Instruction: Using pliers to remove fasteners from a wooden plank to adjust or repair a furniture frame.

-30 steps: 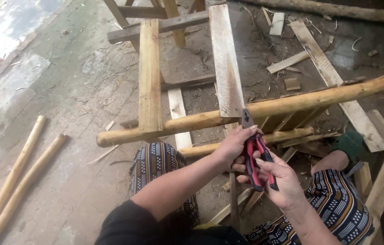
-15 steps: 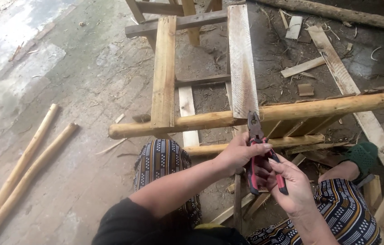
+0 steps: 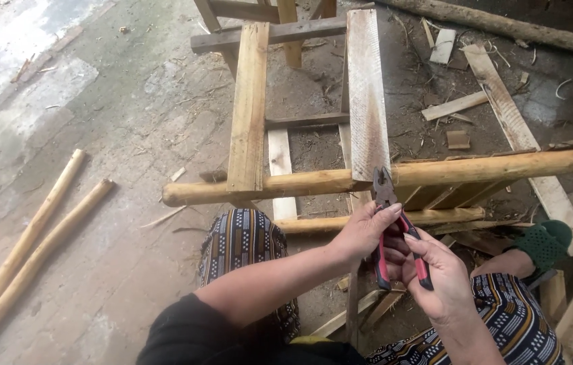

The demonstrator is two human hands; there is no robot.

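Observation:
Red-and-black handled pliers (image 3: 389,223) point upward, their metal jaws against the peeled round pole (image 3: 395,176) where it crosses a flat upright plank (image 3: 366,94). My left hand (image 3: 364,230) wraps the pliers just below the jaws. My right hand (image 3: 435,270) squeezes the handles from the right. The pole lies across a rough wooden frame (image 3: 249,108) made of planks. A second, thinner pole (image 3: 381,220) runs parallel just below it, partly hidden by my hands.
Two loose round poles (image 3: 29,243) lie on the dirt floor at the left. Offcuts and planks (image 3: 510,115) litter the ground at the upper right. My knees in patterned trousers (image 3: 246,243) and a green shoe (image 3: 547,240) sit below the frame.
The view has shifted so the frame and pole sit further right and lower. Both hands keep their hold on the pliers at the pole.

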